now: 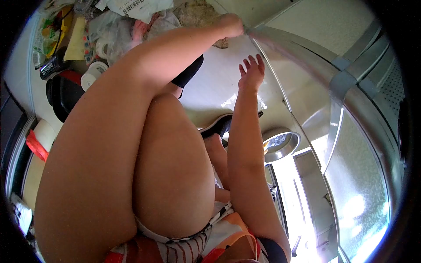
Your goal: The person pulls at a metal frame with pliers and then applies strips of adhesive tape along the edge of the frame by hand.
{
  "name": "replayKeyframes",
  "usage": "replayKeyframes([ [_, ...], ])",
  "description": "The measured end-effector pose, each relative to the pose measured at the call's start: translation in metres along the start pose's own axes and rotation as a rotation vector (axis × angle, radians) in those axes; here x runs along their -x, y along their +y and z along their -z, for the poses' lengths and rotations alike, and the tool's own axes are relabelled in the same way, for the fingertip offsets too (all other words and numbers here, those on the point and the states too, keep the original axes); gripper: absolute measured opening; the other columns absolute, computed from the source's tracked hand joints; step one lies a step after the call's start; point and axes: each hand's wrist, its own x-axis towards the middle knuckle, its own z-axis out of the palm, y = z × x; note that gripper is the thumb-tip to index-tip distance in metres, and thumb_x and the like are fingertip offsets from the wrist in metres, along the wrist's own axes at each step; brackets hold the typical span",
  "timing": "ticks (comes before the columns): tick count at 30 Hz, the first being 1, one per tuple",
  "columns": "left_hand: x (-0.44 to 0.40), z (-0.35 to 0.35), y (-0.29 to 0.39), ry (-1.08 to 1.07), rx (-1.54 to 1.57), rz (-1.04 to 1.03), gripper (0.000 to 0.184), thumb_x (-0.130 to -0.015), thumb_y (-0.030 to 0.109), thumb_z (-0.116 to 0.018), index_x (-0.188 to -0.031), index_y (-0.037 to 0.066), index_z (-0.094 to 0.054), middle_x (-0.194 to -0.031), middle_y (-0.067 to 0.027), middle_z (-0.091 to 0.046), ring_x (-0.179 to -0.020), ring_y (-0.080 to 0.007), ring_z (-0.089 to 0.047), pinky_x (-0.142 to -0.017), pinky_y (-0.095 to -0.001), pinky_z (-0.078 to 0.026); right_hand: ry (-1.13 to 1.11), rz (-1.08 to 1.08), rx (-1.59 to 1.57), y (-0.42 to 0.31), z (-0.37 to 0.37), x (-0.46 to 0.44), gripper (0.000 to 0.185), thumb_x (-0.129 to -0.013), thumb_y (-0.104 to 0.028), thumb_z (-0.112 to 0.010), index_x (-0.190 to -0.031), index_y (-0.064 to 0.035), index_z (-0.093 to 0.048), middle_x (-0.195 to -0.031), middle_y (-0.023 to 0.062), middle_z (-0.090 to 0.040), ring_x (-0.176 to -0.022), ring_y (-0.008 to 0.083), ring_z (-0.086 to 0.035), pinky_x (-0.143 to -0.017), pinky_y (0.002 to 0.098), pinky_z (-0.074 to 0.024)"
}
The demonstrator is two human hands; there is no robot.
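Note:
My left hand [231,25] is at the top centre, at the end of my bent left arm. Its fingers look curled in against the corner of a pale metal panel [298,65]; whatever they hold is hidden. Below and to the right of it, my right hand [252,72] is raised with its fingers spread and nothing in them, close to the panel's long edge. A crumpled brown cloth [197,14] lies just left of my left hand. Beneath my right forearm a black shoe [217,126] shows on the pale floor [210,70].
At the upper left lie plastic bags [112,33], a black bottle [55,65], a white lidded container [93,74] and a black container [63,94]. A round metal bowl [293,142] sits right of my forearm. My bare knee [171,127] fills the centre.

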Motion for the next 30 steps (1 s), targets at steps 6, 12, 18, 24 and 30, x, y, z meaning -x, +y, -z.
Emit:
replayKeyframes([
  [6, -0.005, 0.021, 0.018, 0.036, -0.246, 0.069, 0.025, -0.071, 0.014, -0.050, -0.090, 0.007, -0.065, -0.092, -0.0153, -0.061, -0.087, -0.0286, -0.060, -0.074, -0.0393, -0.047, -0.127, -0.119, -0.721, 0.005, -0.003, -0.028, 0.020, -0.084, -0.009, -0.046, -0.102, -0.0187, -0.046, -0.102, 0.0016, -0.055, -0.090, 0.0207, -0.052, -0.077, 0.0418, -0.0415],
  [12, -0.004, 0.037, 0.025, 0.207, -0.382, -0.093, 0.018, -0.076, 0.010, -0.050, -0.089, 0.007, -0.062, -0.096, -0.0097, -0.058, -0.094, -0.0246, -0.055, -0.076, -0.0366, -0.045, -0.206, -0.113, -0.814, 0.011, 0.007, -0.047, 0.016, -0.081, -0.008, -0.049, -0.094, -0.0177, -0.051, -0.096, 0.0007, -0.057, -0.089, 0.0214, -0.054, -0.075, 0.0412, -0.0438],
  [18, -0.008, 0.048, 0.033, 0.151, -0.552, -0.149, 0.019, -0.075, 0.016, -0.050, -0.086, 0.012, -0.065, -0.101, -0.0074, -0.056, -0.100, -0.0230, -0.049, -0.079, -0.0351, -0.042, -0.195, -0.148, -0.660, -0.003, 0.001, -0.026, 0.009, -0.080, -0.007, -0.050, -0.084, -0.0131, -0.054, -0.091, 0.0042, -0.059, -0.090, 0.0220, -0.055, -0.078, 0.0417, -0.0426],
  [24, -0.010, 0.051, 0.032, 0.041, -0.607, -0.097, 0.021, -0.078, 0.021, -0.049, -0.089, 0.013, -0.065, -0.102, -0.0068, -0.057, -0.100, -0.0204, -0.050, -0.078, -0.0335, -0.043, -0.374, -0.282, -0.624, 0.001, -0.025, -0.049, 0.017, -0.080, -0.003, -0.049, -0.096, -0.0056, -0.054, -0.093, 0.0050, -0.057, -0.086, 0.0207, -0.054, -0.081, 0.0435, -0.0420],
  [30, -0.020, 0.046, 0.023, 0.004, -0.605, -0.055, 0.022, -0.078, 0.018, -0.050, -0.092, 0.011, -0.065, -0.102, -0.0080, -0.060, -0.098, -0.0228, -0.054, -0.077, -0.0346, -0.046, -0.457, -0.205, -0.527, 0.011, -0.033, -0.063, 0.015, -0.083, -0.005, -0.047, -0.096, -0.0064, -0.053, -0.091, 0.0032, -0.056, -0.080, 0.0184, -0.052, -0.079, 0.0417, -0.0431],
])
